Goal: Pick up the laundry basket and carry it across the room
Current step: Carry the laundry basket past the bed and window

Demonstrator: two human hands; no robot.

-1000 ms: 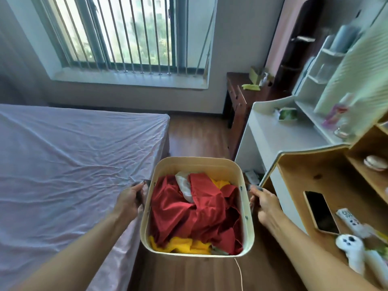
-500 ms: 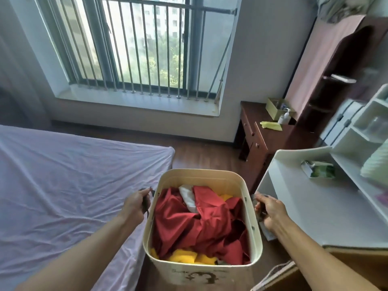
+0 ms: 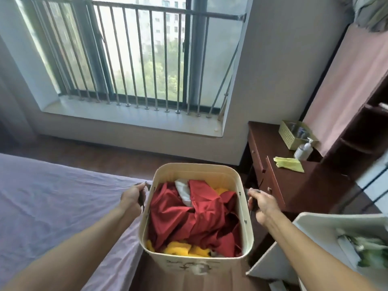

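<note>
A view from a head-worn camera, looking down along two bare forearms. A cream laundry basket [image 3: 245, 208] with rounded corners is held up in front of the person, between the arms and clear of the dark wooden floor [image 3: 109, 156]. The left hand [image 3: 132, 198] is closed around a dark handle on the basket's left side; the right hand [image 3: 261, 204] is closed around the matching dark handle on its right side. Inside the basket lies a heap of clothes — mostly a crumpled red garment [image 3: 189, 219], with a white piece [image 3: 182, 191] near the far end and yellow fabric [image 3: 178, 248] showing at the near end. To the left, just beside the basket, is a bed with a wrinkled pale lilac sheet [image 3: 52, 206]. Ahead is a large window [image 3: 147, 55] with vertical metal bars and a deep pale sill; greenery and buildings show outside. To the right stands a dark brown wooden cabinet [image 3: 294, 185] — on its top are a yellow-green cloth [image 3: 289, 163], a small pump bottle [image 3: 304, 149] and a pale green woven box [image 3: 292, 135]. At the lower right, near the right forearm, is the corner of a white tabletop [image 3: 315, 232].
</note>
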